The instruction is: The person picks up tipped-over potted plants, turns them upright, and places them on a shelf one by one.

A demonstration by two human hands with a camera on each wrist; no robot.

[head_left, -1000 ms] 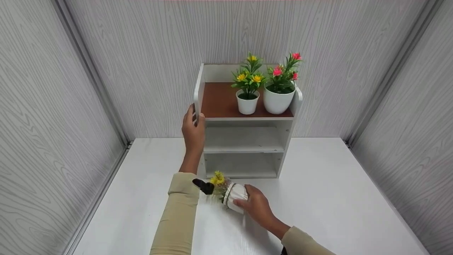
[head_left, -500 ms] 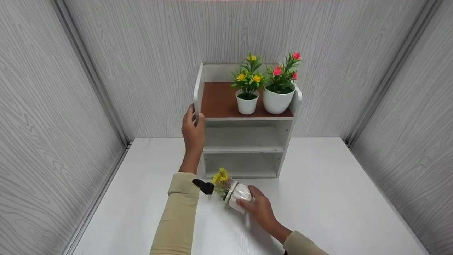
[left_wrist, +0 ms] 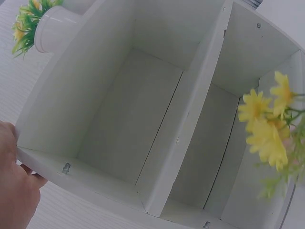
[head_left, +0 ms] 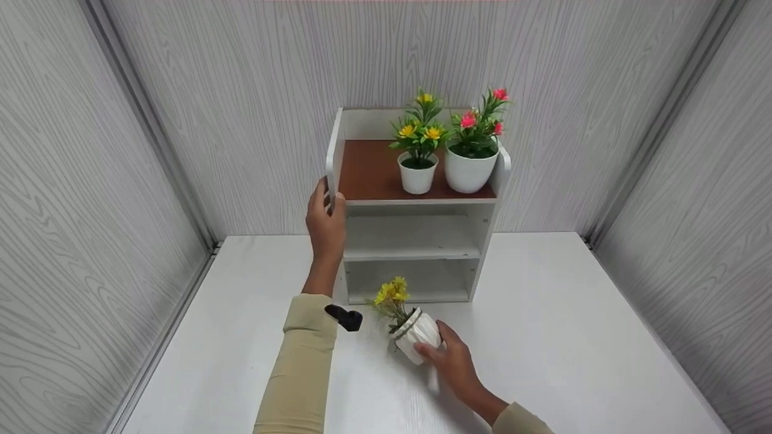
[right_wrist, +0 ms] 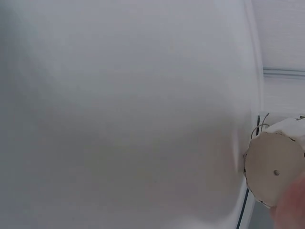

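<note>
So the pot point(head_left: 417, 336) is tilted in front of the shelf point(head_left: 416, 202), gripped by the right hand point(head_left: 456, 366); slack fingers could drop it. Its flowers point(head_left: 392, 291) might snag on a board if swung close. Left hand point(head_left: 326, 228) grips the shelf's side: one hard tug could topple the small pot point(head_left: 417, 179) and big pot point(head_left: 470, 173) up top.

Dressed in Beige

The left sleeve point(head_left: 295, 380), at the lower left of centre in the head view, is plain beige cloth with soft creases. It ends in a wide cuff point(head_left: 309, 312) that looks folded back. A small black piece point(head_left: 344, 317), longish and thicker at its lower right end, juts from the cuff's right edge. The right sleeve point(head_left: 520, 420), cropped by the bottom edge right of centre, is matching beige. Left hand point(head_left: 326, 226) and right hand point(head_left: 455, 364) are bare.
</note>
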